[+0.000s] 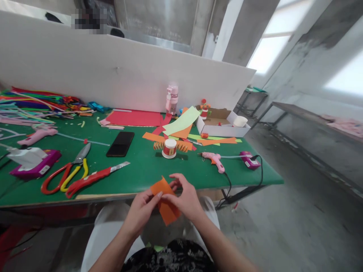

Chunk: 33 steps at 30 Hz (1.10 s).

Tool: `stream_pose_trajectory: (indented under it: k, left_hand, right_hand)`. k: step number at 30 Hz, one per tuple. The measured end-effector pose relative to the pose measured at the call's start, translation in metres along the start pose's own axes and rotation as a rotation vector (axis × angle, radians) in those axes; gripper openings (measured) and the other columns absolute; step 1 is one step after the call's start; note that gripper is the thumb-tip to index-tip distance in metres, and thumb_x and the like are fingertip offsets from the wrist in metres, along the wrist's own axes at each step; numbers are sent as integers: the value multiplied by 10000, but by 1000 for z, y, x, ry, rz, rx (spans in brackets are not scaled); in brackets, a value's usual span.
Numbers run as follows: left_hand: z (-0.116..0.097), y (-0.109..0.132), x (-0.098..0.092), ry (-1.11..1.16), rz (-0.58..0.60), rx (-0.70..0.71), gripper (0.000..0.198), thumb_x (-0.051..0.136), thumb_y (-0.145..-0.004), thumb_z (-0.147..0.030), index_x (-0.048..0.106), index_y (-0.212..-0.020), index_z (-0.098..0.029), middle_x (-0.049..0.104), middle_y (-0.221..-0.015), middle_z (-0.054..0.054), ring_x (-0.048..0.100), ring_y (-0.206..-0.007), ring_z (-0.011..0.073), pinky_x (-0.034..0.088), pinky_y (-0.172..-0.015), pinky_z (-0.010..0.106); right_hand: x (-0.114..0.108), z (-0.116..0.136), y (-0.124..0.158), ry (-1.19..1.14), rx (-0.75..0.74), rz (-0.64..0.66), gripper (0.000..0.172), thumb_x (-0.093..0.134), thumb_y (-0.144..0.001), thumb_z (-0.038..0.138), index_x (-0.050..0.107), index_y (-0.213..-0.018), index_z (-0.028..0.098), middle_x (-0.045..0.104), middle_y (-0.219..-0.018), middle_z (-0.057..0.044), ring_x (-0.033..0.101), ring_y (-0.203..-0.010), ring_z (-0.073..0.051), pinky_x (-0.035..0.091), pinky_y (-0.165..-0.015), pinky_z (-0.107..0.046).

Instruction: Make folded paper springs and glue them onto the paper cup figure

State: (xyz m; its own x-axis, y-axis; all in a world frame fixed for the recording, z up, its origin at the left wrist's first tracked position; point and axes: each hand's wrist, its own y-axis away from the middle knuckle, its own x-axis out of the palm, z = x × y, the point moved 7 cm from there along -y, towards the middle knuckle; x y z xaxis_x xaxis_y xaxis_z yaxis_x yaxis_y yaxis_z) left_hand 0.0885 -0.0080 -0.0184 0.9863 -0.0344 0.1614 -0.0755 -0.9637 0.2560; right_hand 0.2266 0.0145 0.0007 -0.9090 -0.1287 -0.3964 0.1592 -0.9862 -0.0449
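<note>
An orange piece of paper (168, 208) with a fold or crease near its top is held in front of the table's edge, over my lap. My left hand (144, 207) pinches its left side between thumb and fingers. On the other side my right hand (184, 197) grips it, the thumb on its face and some fingers hidden behind. Just beyond, on the green table, stands an upturned red and white paper cup (170, 149) with pleated orange paper strips (181, 146) sticking out on both sides.
Scissors (74, 168), a red-handled utility knife (99, 176) and a black phone (120, 144) lie left. A pink glue gun (214, 160) with a cord lies right. Paper strips (181, 126), a white box (224, 128) and a pink bottle (172, 99) stand behind, before a white partition (119, 71).
</note>
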Motion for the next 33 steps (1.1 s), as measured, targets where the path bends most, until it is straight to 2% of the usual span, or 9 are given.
stream_pose_trajectory:
  k: [3, 5, 8, 11, 14, 18, 22, 27, 33]
  left_hand:
    - [2, 2, 3, -54, 88, 23, 420, 738, -621, -581, 741, -719, -173, 685, -641, 44, 598, -641, 199, 520, -677, 311]
    - [3, 2, 4, -98, 122, 49, 396, 729, -646, -565, 749, -734, -180, 694, -660, 49, 604, -649, 206, 530, -707, 324]
    - [1, 2, 2, -161, 100, 112, 373, 716, -671, -555, 749, -760, -195, 710, -723, 54, 623, -709, 218, 536, -758, 322]
    - [0, 0, 0, -234, 67, 129, 364, 701, -678, -567, 728, -725, -207, 687, -698, 36, 612, -683, 203, 529, -664, 275]
    - [-5, -1, -6, -275, 5, 153, 390, 687, -678, -589, 699, -656, -201, 661, -653, 27, 578, -635, 181, 498, -596, 241]
    - [-13, -1, -20, -202, -112, 156, 421, 705, -651, -613, 690, -672, -192, 642, -638, 21, 556, -616, 165, 483, -573, 232]
    - [-15, -4, -24, -221, -92, 122, 437, 740, -612, -616, 686, -670, -186, 595, -574, 0, 496, -529, 129, 422, -488, 211]
    - [-18, -8, -31, -118, -111, 95, 465, 762, -581, -625, 679, -702, -184, 629, -625, 6, 518, -523, 128, 451, -487, 226]
    - [-8, -9, -35, -104, -126, 16, 507, 786, -541, -630, 622, -715, -183, 583, -554, -22, 518, -492, 126, 407, -442, 217]
  right_hand:
    - [2, -13, 2, -176, 112, 40, 689, 856, -562, 366, 555, -1163, 214, 644, -941, -10, 557, -693, -124, 481, -693, -272]
    - [3, -14, 5, -216, 121, 76, 557, 850, -560, 369, 614, -1035, 200, 641, -869, 4, 533, -674, -118, 460, -668, -255]
    - [3, -11, 9, -133, 99, 105, 217, 771, -680, 339, 650, -757, 175, 607, -696, 23, 494, -652, -122, 408, -632, -243]
    - [-1, -4, 11, 19, 53, 94, 124, 758, -694, 263, 672, -731, 181, 597, -686, 25, 484, -664, -132, 374, -624, -242]
    - [-6, 1, 13, 61, -2, 112, 152, 794, -654, 248, 677, -732, 191, 618, -740, 18, 522, -743, -156, 388, -693, -254]
    - [-15, -6, 15, -5, 70, 119, 124, 720, -707, 238, 620, -651, 190, 611, -689, 27, 529, -713, -148, 388, -683, -246]
    - [-25, -12, 15, -61, 78, 79, 102, 631, -771, 275, 606, -714, 193, 596, -691, 21, 511, -669, -133, 389, -631, -233]
    - [-22, -24, 18, -236, 156, 129, 285, 654, -770, 465, 599, -809, 189, 556, -699, 17, 485, -638, -125, 378, -554, -215]
    - [-30, -22, 17, -84, 116, 48, 272, 649, -778, 445, 576, -726, 189, 450, -618, 43, 384, -578, -104, 304, -523, -218]
